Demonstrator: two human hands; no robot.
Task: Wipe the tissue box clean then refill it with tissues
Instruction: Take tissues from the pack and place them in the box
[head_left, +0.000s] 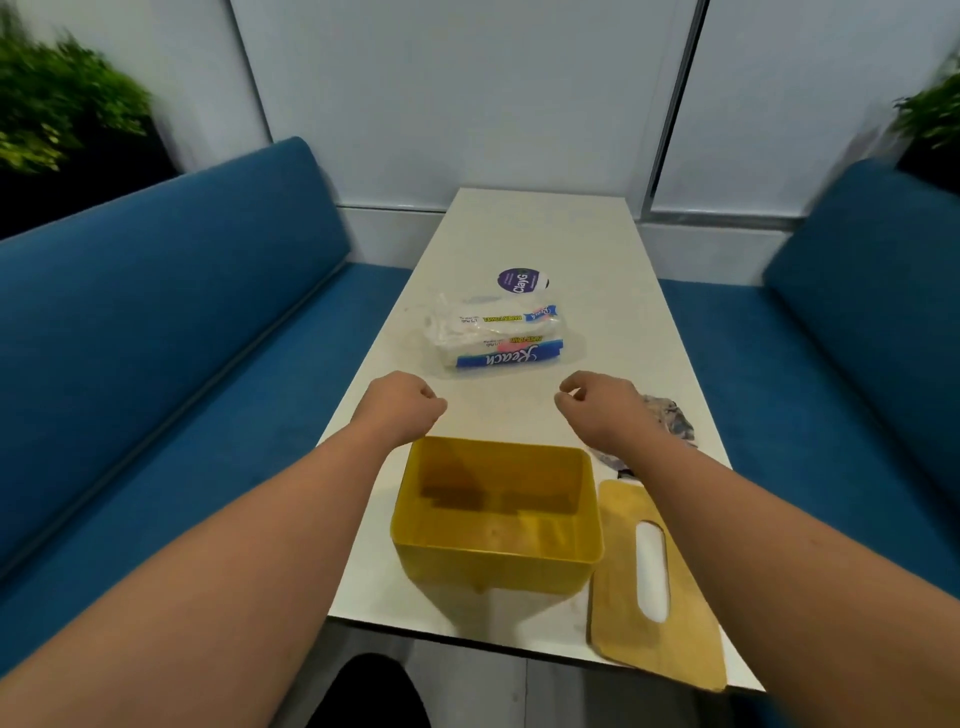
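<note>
An open yellow tissue box (496, 564) stands near the front edge of the white table (597, 312), with nothing inside it. Its wooden lid (618, 597), with an oval slot, lies flat just right of the box and overhangs the table's edge. A plastic pack of tissues (498, 338) lies farther back at the table's middle. My left hand (402, 408) hovers beyond the box's far left corner, fingers curled in, holding nothing. My right hand (602, 408) hovers beyond the far right corner, fingers loosely curled, also holding nothing. A crumpled grey cloth (672, 421) lies just right of my right hand.
A round purple sticker (521, 281) is on the table behind the tissue pack. Blue benches (156, 338) run along both sides of the table. Green plants (57, 114) stand behind each bench back. A pale wall closes off the far end.
</note>
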